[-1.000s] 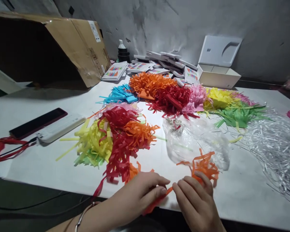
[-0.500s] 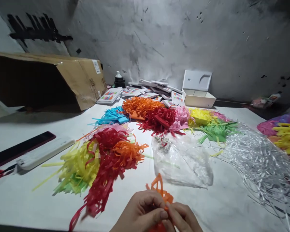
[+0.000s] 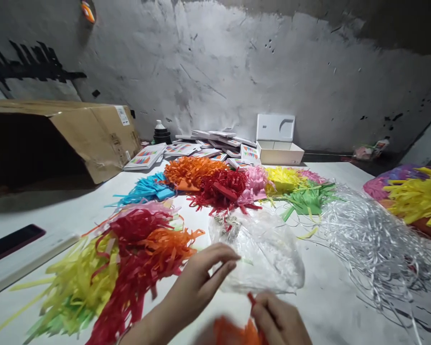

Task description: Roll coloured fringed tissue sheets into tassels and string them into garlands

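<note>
My right hand (image 3: 278, 316) is closed around an orange tissue-paper tassel (image 3: 237, 331) at the bottom edge. A small dark-red end (image 3: 250, 298) pokes up from its fingers. The tassel is blurred and partly cut off by the frame. My left hand (image 3: 208, 270) reaches forward, thumb and index tips pinched together over the near left edge of a clear plastic bag (image 3: 269, 254). Whatever might be between those tips is too small to make out. Left of that hand lies a heap of red (image 3: 129, 282), orange (image 3: 170, 244) and yellow tassels (image 3: 82, 273).
Further back runs a row of blue (image 3: 147, 188), orange (image 3: 197, 170), red (image 3: 222, 189) and yellow tassels (image 3: 285, 179). Silver strands (image 3: 369, 239) spread at right. Behind are flat packets (image 3: 215, 143), a white box (image 3: 280, 152) and a cardboard box (image 3: 96, 139). A phone (image 3: 14, 242) lies left.
My left hand has let go of the orange tassel and moved forward to the plastic bag. My right hand keeps the tassel, lower in the frame. The view has shifted right.
</note>
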A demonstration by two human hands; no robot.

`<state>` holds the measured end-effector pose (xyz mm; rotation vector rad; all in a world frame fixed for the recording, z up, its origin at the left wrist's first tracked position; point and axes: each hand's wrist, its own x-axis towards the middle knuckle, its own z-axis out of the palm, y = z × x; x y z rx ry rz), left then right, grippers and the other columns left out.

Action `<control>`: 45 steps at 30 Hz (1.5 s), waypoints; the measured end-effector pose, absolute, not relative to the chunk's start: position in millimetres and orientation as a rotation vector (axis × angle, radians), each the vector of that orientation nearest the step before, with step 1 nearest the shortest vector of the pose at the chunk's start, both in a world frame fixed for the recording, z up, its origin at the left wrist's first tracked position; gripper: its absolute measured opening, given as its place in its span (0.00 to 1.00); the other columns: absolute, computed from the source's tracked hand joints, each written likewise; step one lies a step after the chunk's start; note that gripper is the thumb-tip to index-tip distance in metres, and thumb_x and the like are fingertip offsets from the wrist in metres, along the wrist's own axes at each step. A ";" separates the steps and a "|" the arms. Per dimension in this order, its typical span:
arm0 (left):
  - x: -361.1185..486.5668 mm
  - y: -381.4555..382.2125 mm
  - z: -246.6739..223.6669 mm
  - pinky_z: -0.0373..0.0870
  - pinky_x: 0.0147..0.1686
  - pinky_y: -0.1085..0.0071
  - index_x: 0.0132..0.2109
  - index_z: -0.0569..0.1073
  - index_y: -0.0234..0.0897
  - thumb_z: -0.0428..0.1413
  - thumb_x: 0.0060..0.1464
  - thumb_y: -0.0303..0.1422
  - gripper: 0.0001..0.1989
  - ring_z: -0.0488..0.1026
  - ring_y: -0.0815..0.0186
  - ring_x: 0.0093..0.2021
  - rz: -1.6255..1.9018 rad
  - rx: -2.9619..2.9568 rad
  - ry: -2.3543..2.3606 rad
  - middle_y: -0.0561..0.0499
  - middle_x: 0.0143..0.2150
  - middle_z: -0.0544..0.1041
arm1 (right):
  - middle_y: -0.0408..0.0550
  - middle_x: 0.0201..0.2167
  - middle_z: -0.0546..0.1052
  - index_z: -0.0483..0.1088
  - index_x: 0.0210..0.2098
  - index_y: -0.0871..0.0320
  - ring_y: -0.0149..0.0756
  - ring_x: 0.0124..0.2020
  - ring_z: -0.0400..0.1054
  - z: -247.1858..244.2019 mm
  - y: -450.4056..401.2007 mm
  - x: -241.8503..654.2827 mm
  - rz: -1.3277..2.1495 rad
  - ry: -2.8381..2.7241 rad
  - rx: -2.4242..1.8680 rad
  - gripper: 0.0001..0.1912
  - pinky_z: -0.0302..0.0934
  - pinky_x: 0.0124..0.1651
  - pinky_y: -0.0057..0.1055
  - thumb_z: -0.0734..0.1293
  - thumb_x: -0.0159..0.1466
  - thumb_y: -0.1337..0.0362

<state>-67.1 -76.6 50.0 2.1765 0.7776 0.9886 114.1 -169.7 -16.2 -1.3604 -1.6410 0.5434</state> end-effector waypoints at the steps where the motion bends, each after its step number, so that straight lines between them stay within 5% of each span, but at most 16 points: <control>1: -61.2 -64.8 46.8 0.73 0.46 0.68 0.47 0.77 0.37 0.51 0.67 0.30 0.10 0.77 0.62 0.45 0.943 2.295 0.812 0.45 0.44 0.80 | 0.38 0.21 0.72 0.66 0.29 0.54 0.29 0.22 0.68 -9.2 -160.2 125.3 0.554 -1.686 -1.402 0.22 0.58 0.25 0.22 0.54 0.75 0.52; 3: -50.3 -42.1 36.2 0.72 0.50 0.67 0.47 0.78 0.37 0.52 0.65 0.25 0.10 0.76 0.61 0.49 0.690 2.551 0.910 0.44 0.46 0.80 | 0.39 0.22 0.73 0.64 0.29 0.54 0.29 0.24 0.69 0.2 -137.9 144.3 0.451 -1.816 -1.543 0.18 0.58 0.27 0.22 0.55 0.74 0.60; 8: -38.7 1.3 11.4 0.72 0.35 0.68 0.27 0.76 0.34 0.53 0.56 0.16 0.14 0.77 0.59 0.33 0.302 2.671 1.235 0.46 0.29 0.78 | 0.40 0.21 0.75 0.65 0.27 0.55 0.32 0.22 0.70 -17.8 -99.5 159.9 0.274 -1.987 -1.752 0.14 0.48 0.25 0.25 0.60 0.68 0.73; 15: -11.6 35.6 -2.9 0.75 0.45 0.61 0.43 0.77 0.32 0.57 0.65 0.29 0.05 0.77 0.62 0.43 0.280 2.568 1.287 0.46 0.43 0.79 | 0.43 0.25 0.79 0.68 0.30 0.54 0.35 0.25 0.75 -42.5 -104.0 155.0 0.267 -2.054 -1.822 0.14 0.47 0.26 0.28 0.59 0.70 0.73; 17: -3.8 40.5 -9.5 0.77 0.46 0.58 0.51 0.75 0.34 0.58 0.66 0.36 0.11 0.77 0.60 0.45 0.271 2.511 1.287 0.46 0.49 0.77 | 0.43 0.26 0.80 0.68 0.31 0.54 0.35 0.26 0.75 -42.2 -104.4 153.7 0.278 -2.059 -1.844 0.14 0.47 0.27 0.28 0.59 0.69 0.74; 21: -1.0 44.5 -13.2 0.77 0.48 0.56 0.55 0.73 0.35 0.57 0.66 0.37 0.14 0.76 0.58 0.49 0.343 2.353 1.278 0.44 0.53 0.76 | 0.44 0.25 0.80 0.68 0.29 0.54 0.36 0.26 0.75 -40.9 -102.3 151.4 0.339 -2.037 -1.887 0.14 0.48 0.27 0.28 0.59 0.69 0.73; 25: -13.2 30.7 3.9 0.76 0.43 0.61 0.43 0.76 0.32 0.57 0.64 0.33 0.07 0.77 0.60 0.42 0.518 2.103 1.202 0.46 0.41 0.79 | 0.44 0.24 0.78 0.66 0.27 0.55 0.36 0.26 0.73 -36.5 -102.1 154.1 0.402 -1.983 -1.892 0.15 0.50 0.28 0.27 0.59 0.69 0.72; 29: -37.0 -12.2 23.5 0.76 0.33 0.69 0.42 0.76 0.31 0.55 0.62 0.38 0.13 0.77 0.64 0.32 0.652 1.805 1.060 0.46 0.33 0.80 | 0.42 0.26 0.75 0.66 0.32 0.54 0.33 0.28 0.70 -17.8 -115.9 152.0 0.442 -1.907 -1.693 0.16 0.58 0.32 0.25 0.54 0.75 0.63; 36: -72.7 -89.8 27.8 0.72 0.30 0.74 0.35 0.82 0.32 0.73 0.42 0.40 0.16 0.74 0.69 0.26 0.875 0.908 0.706 0.48 0.28 0.81 | 0.40 0.29 0.75 0.72 0.39 0.52 0.30 0.29 0.70 15.0 -150.1 101.9 0.466 -1.723 -1.160 0.12 0.61 0.35 0.24 0.58 0.74 0.63; 45: -105.5 -117.1 35.3 0.72 0.32 0.74 0.35 0.84 0.35 0.70 0.49 0.33 0.07 0.74 0.69 0.28 1.062 1.065 0.684 0.50 0.30 0.79 | 0.41 0.26 0.73 0.70 0.38 0.54 0.31 0.27 0.71 20.5 -161.8 73.5 0.332 -1.927 -1.181 0.10 0.62 0.33 0.25 0.59 0.73 0.64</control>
